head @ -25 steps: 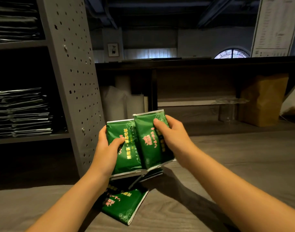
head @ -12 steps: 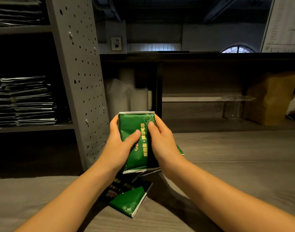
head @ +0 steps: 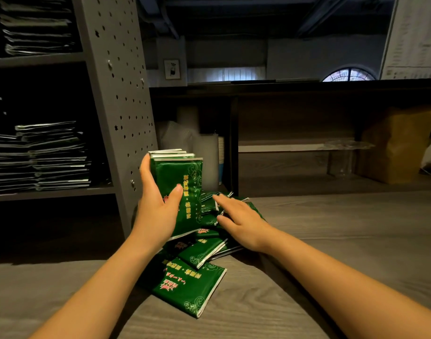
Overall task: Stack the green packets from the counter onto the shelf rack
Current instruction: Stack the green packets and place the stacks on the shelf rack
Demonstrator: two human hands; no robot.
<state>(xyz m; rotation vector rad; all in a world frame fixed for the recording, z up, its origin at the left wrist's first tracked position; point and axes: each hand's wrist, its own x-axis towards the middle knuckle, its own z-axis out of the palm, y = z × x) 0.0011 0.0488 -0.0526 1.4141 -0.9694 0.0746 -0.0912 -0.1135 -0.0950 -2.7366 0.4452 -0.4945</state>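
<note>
since the frame half a second ago, the right hand (head: 246, 226) has released the upright bundle of glossy green foil packets (head: 182, 172) and dropped onto the loose pile of matching green packets (head: 204, 250) on the grey wood-grain counter (head: 331, 241); the left hand (head: 155, 209) now carries the bundle alone.

nearest the onlooker, one flat green packet with gold and red print (head: 187, 287) lies face up on the counter, partly under the left forearm. just behind it the loose pile lies overlapped at mixed angles. the right hand rests over the far side of the pile, fingers straight and spread, gripping nothing.

the left hand holds the bundle upright, thumb across the front face, fingers round the left edge. silver top seams of several packets show at its top. the lower edge sits just above the pile; contact cannot be confirmed.

immediately left of the bundle stands the grey perforated metal shelf rack (head: 119, 94). its shelves carry flat stacks of packets (head: 50, 155), dark in shadow. further back, under a dark wooden ledge (head: 307, 86), stand a pale cylinder (head: 209, 157), a clear glass stand (head: 341, 155) and a brown paper bag (head: 397, 148).
</note>
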